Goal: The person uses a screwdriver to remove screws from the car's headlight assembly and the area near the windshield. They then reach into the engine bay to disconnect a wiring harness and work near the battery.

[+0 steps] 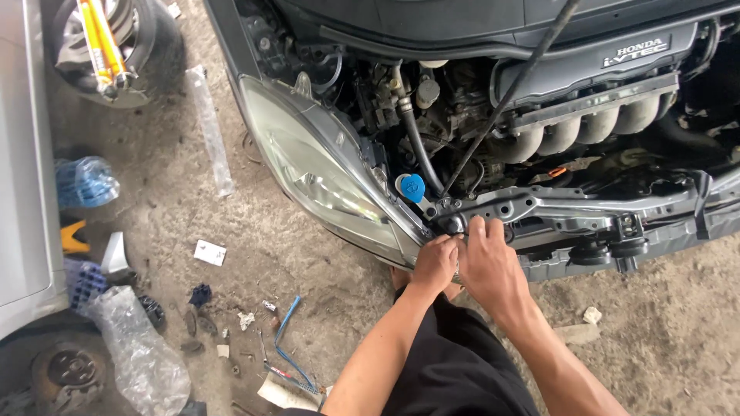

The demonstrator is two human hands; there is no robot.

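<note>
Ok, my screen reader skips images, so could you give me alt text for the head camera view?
Both hands, left hand and right hand, meet at the front crossmember of a car's open engine bay, beside the headlight and a blue reservoir cap. Plastic bags and scraps litter the concrete floor.

My left hand [435,263] and right hand [487,262] hide whatever they grip at the headlight's [324,173] inner corner; engine bay [586,115] cut off at top edge.
</note>
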